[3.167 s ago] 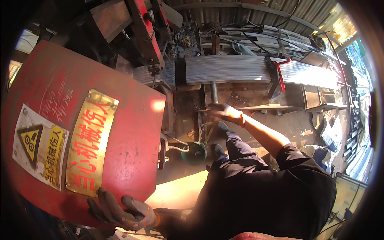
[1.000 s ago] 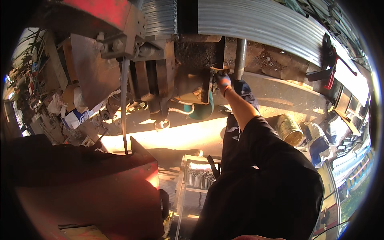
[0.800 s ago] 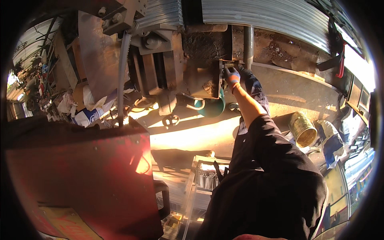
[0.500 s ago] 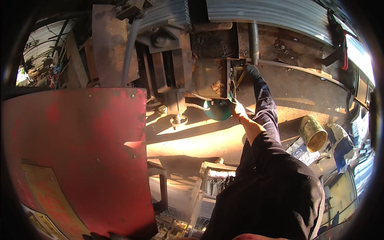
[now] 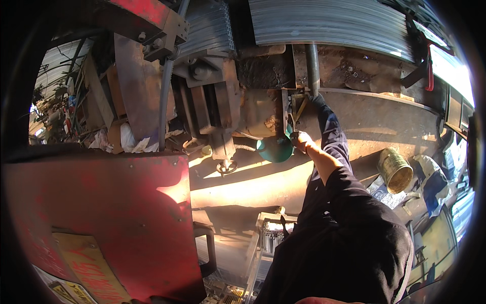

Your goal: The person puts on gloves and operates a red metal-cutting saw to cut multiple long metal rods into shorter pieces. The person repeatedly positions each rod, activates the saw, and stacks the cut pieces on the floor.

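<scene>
Head view: the right hand (image 5: 302,141) is curled shut around the neck of a green oil can (image 5: 276,148), held up against the rusty machine body (image 5: 255,109) just under the vertical steel rod (image 5: 312,63) — its spout seems aimed into the mechanism there, so oiling looks under way, not finished. Whether oil flows cannot be told. The left hand is out of sight — the red guard panel (image 5: 101,218) fills the lower left. A brass-coloured tin (image 5: 395,170) lies well apart at right.

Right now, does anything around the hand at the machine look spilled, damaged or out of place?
Nothing looks spilled. The right hand holds a green oil can against the rusty machine. A brass-coloured tin lies tipped on its side nearby, which looks untidy.
</scene>
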Demonstrator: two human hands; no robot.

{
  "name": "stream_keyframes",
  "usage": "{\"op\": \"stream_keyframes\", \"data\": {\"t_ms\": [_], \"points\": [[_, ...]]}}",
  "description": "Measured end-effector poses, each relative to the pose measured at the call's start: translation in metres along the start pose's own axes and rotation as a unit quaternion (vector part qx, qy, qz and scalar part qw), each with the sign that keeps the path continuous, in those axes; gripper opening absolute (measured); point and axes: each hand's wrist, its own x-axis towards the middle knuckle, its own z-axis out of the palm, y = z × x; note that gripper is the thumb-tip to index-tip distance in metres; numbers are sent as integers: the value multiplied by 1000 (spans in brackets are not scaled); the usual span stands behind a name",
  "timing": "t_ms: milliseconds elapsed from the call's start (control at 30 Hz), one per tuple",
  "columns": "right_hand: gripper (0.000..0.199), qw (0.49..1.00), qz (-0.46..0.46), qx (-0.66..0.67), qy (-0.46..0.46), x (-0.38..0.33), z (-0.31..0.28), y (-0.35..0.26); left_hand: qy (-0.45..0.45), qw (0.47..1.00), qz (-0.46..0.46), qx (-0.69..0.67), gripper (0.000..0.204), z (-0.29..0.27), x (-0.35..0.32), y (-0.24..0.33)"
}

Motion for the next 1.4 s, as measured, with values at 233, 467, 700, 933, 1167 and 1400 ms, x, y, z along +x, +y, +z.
{"op": "stream_keyframes", "data": {"t_ms": [233, 467, 700, 933, 1167, 1400], "points": [[27, 975, -140, 115, 130, -3, -70, -77, -1, 1000, 20, 0, 33, -1, 2, -13], [42, 940, -205, 148, 230, 48, -152, -219, 32, 998, 33, 53, 29, -2, 7, -19], [47, 866, -167, 463, 81, 134, -222, -322, 71, 997, 25, 21, 28, 8, 6, -27], [35, 915, -76, 388, 78, 222, -232, -351, 38, 998, 20, 39, 31, 9, 11, -26], [39, 969, -119, 215, 17, 278, -223, -337, 16, 999, 21, 38, 29, 12, 29, -15], [38, 929, -99, 325, -151, 278, -241, -329, -10, 999, 23, 27, 27, 10, 31, -14]]}}
